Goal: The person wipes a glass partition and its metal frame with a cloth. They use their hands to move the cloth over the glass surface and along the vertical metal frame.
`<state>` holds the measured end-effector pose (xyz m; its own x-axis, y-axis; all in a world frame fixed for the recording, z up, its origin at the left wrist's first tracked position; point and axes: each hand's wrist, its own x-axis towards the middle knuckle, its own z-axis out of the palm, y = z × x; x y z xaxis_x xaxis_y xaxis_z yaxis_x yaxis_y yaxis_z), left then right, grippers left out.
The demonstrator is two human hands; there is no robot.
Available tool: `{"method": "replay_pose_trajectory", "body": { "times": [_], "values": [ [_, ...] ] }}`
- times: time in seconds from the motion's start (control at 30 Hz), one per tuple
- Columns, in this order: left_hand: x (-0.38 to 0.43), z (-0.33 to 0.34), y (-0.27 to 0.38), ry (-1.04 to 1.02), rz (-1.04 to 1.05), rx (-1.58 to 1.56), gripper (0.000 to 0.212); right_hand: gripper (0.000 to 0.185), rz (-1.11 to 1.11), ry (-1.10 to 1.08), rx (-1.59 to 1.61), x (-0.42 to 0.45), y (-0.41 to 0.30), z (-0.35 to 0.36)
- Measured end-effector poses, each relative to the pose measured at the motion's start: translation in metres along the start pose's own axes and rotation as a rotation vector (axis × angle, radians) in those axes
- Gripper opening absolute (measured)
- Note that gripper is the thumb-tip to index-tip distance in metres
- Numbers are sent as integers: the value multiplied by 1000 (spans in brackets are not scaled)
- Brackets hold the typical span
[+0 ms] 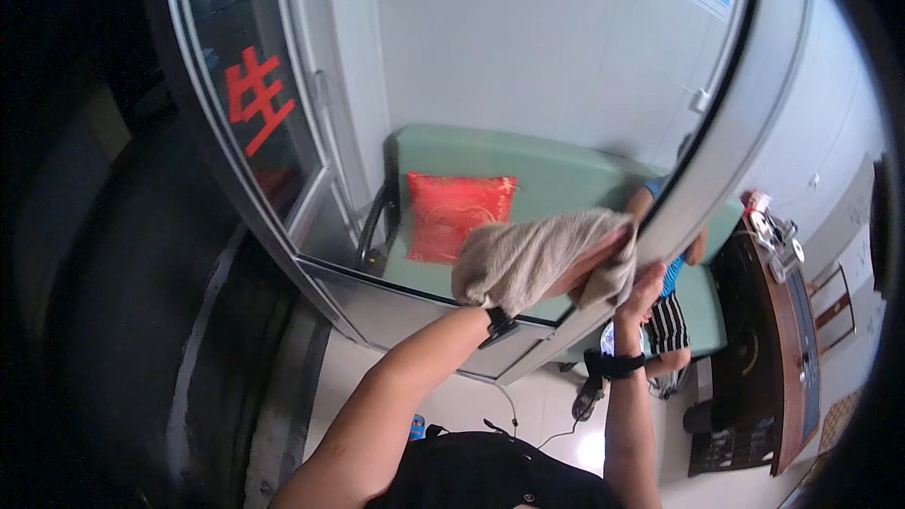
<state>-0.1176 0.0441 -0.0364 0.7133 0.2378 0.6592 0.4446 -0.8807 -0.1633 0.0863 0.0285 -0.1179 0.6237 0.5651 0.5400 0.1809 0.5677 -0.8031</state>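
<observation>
A beige cloth (pixel 523 258) is draped over my left hand (pixel 580 268) and lies against the glass pane of an aluminium-framed door. Most of that hand is hidden under the fabric, so its grip cannot be made out. My right hand (pixel 643 293) rests on the metal door frame (pixel 696 187), just right of the cloth, with its fingers around the edge. Dark bands circle both wrists.
Behind the glass stands a green sofa (pixel 565 155) with a red cushion (pixel 459 215). A person (pixel 672 283) sits at its right end. A dark wooden desk (pixel 763 367) is at right. Cables (pixel 512 410) lie on the tiled floor.
</observation>
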Motion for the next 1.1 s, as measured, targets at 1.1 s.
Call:
{"method": "replay_pose_trajectory", "body": {
  "times": [1.1],
  "values": [
    [-226, -63, -190, 914, -1062, 114, 78, 61, -120, 142, -433, -1, 2, 7]
  ]
}}
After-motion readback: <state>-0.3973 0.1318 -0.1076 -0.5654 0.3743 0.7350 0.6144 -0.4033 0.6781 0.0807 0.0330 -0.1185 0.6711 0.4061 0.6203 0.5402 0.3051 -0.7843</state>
